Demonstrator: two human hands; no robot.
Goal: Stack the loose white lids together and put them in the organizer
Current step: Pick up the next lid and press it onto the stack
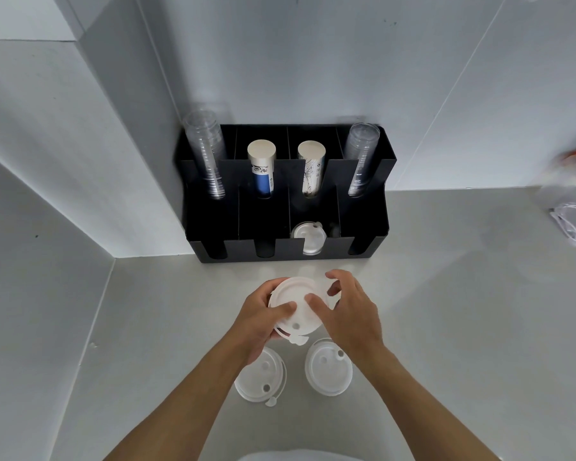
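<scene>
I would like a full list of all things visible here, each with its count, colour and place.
organizer: one, black, on the counter against the wall.
clear cup stacks: two, transparent, outer back slots.
paper cup stacks: two, white with print, middle back slots.
lids in organizer: one stack, white, front slot, second from the right.
held lids: a few, white, between both hands.
loose lids: two, white, on the counter near the person.
counter: one, grey.
left hand: grip on held lids.
right hand: grip on held lids.
</scene>
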